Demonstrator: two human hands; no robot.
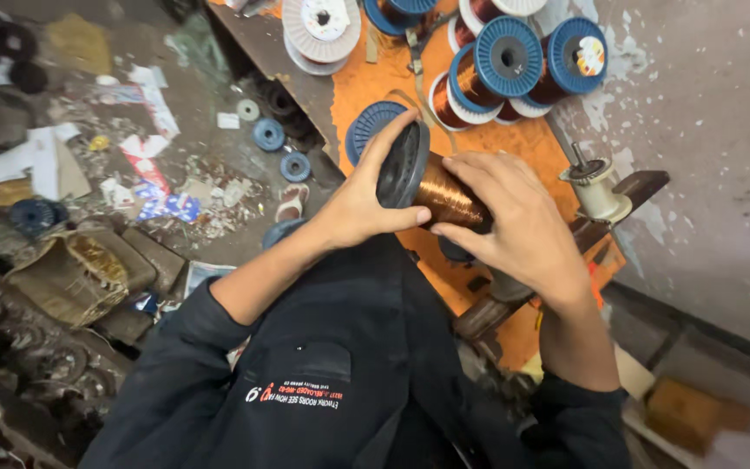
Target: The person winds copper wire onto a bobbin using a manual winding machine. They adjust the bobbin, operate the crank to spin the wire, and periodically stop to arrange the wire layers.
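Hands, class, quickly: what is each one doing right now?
Left hand: gripping the dark flange of the copper-wire spool.
Right hand: fingers curled over the spool's copper winding, holding it.

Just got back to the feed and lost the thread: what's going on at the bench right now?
A person in a dark jacket holds a spool of copper wire in both hands above an orange benchtop. The left hand grips the dark end flange, while the right hand wraps over the wound wire, fingers resting on it. More blue-ended spools sit at the back of the bench, a cream winder stands to the right, and the floor is littered with scraps.
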